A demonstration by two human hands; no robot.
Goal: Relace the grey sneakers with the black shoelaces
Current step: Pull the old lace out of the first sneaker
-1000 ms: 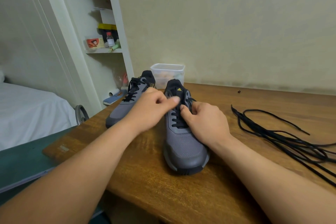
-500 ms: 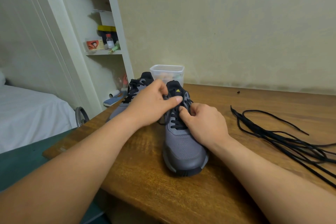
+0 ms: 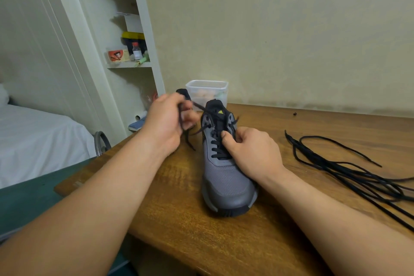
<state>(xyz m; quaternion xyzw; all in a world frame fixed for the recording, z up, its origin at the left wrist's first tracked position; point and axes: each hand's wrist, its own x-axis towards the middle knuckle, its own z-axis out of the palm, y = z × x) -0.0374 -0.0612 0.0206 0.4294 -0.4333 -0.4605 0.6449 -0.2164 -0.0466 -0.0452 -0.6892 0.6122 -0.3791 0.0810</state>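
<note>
A grey sneaker (image 3: 226, 181) stands on the wooden table (image 3: 183, 215), toe towards me, black tongue up. My left hand (image 3: 167, 122) holds a black lace end (image 3: 190, 142), pulled out to the left of the shoe's top eyelets. My right hand (image 3: 251, 152) grips the laced part of the sneaker, thumb on the crossed laces. Only the black heel (image 3: 182, 92) of the second sneaker shows behind my left hand. A loose bundle of black shoelaces (image 3: 349, 170) lies on the table at the right.
A clear plastic container (image 3: 207, 89) stands behind the sneakers against the wall. A small dark bead (image 3: 294, 114) lies near the back of the table. White shelves (image 3: 132, 65) with small items rise at the left, beside a bed (image 3: 33, 141).
My left hand has moved up and to the left, drawing the lace end out of the shoe's top. My right hand has stayed on the sneaker's laces.
</note>
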